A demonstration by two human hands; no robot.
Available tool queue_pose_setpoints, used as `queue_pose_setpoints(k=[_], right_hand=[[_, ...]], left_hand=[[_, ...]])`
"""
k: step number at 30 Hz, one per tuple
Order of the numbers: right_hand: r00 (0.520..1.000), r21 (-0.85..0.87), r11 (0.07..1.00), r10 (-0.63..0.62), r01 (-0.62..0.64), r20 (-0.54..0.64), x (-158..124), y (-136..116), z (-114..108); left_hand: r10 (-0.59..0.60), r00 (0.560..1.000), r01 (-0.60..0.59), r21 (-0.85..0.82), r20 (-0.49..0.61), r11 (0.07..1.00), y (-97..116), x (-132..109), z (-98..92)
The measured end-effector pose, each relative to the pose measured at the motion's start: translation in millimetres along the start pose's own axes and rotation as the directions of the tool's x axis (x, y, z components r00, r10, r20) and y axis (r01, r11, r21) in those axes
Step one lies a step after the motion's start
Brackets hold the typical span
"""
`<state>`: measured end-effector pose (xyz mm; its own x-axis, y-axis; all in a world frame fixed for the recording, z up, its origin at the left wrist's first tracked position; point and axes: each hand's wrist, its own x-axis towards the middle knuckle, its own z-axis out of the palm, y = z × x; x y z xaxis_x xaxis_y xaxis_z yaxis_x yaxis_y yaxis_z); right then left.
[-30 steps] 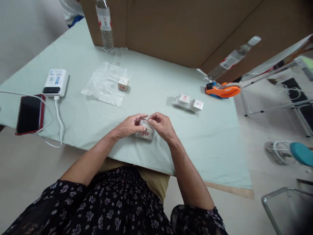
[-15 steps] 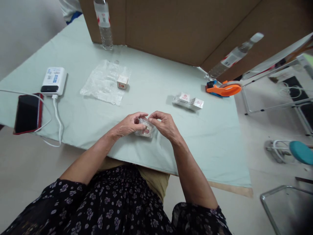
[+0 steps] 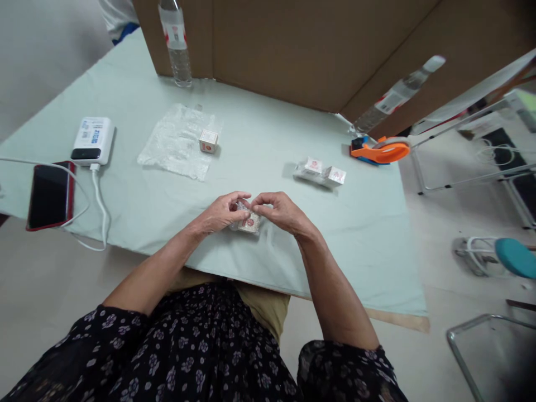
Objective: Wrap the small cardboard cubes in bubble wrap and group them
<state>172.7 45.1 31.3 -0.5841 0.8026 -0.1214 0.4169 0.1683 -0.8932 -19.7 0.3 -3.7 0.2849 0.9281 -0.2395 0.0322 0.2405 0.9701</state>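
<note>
My left hand and my right hand meet over the near middle of the pale green table. Together they pinch a small box in a clear plastic bag, which rests on the cloth. Its red and white label faces up between my fingertips. Two more bagged boxes lie side by side further right. A bare small box sits on a stack of clear plastic bags at the back left.
A white power bank and a dark phone joined by a cable lie at the left edge. An orange tape dispenser and two water bottles stand by the cardboard wall. Metal frames are on the floor right.
My fingertips have drawn closer together on the bagged box, and the box has turned a little. The rest has only shifted slightly with the camera.
</note>
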Motion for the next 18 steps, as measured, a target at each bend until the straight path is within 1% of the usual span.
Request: queue_pose_setpoints(k=[3,6,8,9,10,11,12,13,14,15,16,17,18], right_hand=[[0.997,0.001,1.000,0.013,-0.013,-0.073,-6,-5,1],[0.972,0.001,1.000,0.007,-0.007,-0.235,-23,-10,-3],[0.930,0.000,1.000,-0.004,0.004,-0.366,-47,-13,-8],[0.908,0.002,1.000,0.001,0.000,-0.419,-63,-15,-12],[0.895,0.004,1.000,0.019,-0.019,-0.446,-82,-16,-14],[0.899,-0.004,0.999,0.042,-0.049,-0.435,-103,-18,-16],[0.923,0.000,0.997,0.074,-0.080,-0.378,-127,-18,-15],[0.962,0.024,0.994,0.113,-0.110,-0.249,-151,-18,-11],[0.986,0.064,0.987,0.150,-0.146,-0.076,-176,-14,-3],[0.978,0.104,0.973,0.200,-0.206,0.064,-199,-8,8],[0.952,0.141,0.949,0.258,-0.282,0.165,-219,2,23],[0.923,0.179,0.916,0.319,-0.358,0.214,-237,15,40],[0.897,0.215,0.876,0.391,-0.431,0.206,-249,32,58]], left_hand=[[0.002,1.000,-0.002,-0.006,0.002,1.000,-2,2,-1.7],[0.012,1.000,-0.012,-0.013,0.004,1.000,-6,4,-4.1],[0.010,1.000,-0.010,-0.026,0.006,1.000,-7,4,-5.6],[0.007,1.000,-0.007,-0.038,0.002,0.999,-7,4,-6.4],[0.003,1.000,-0.003,-0.051,-0.003,0.999,-7,4,-7.0],[-0.002,1.000,0.001,-0.064,-0.011,0.998,-6,3,-7.5],[-0.005,1.000,0.004,-0.078,-0.018,0.997,-4,2,-7.8],[-0.007,1.000,0.005,-0.096,-0.022,0.995,-3,0,-7.7],[-0.007,1.000,0.004,-0.118,-0.021,0.993,0,-1,-7.1],[-0.006,1.000,0.003,-0.142,-0.017,0.990,2,-1,-5.8],[-0.004,1.000,0.002,-0.164,-0.012,0.987,5,-1,-3.5],[-0.002,1.000,0.001,-0.180,-0.009,0.984,9,0,0.0],[0.000,1.000,-0.001,-0.190,-0.008,0.982,12,2,5.1]])
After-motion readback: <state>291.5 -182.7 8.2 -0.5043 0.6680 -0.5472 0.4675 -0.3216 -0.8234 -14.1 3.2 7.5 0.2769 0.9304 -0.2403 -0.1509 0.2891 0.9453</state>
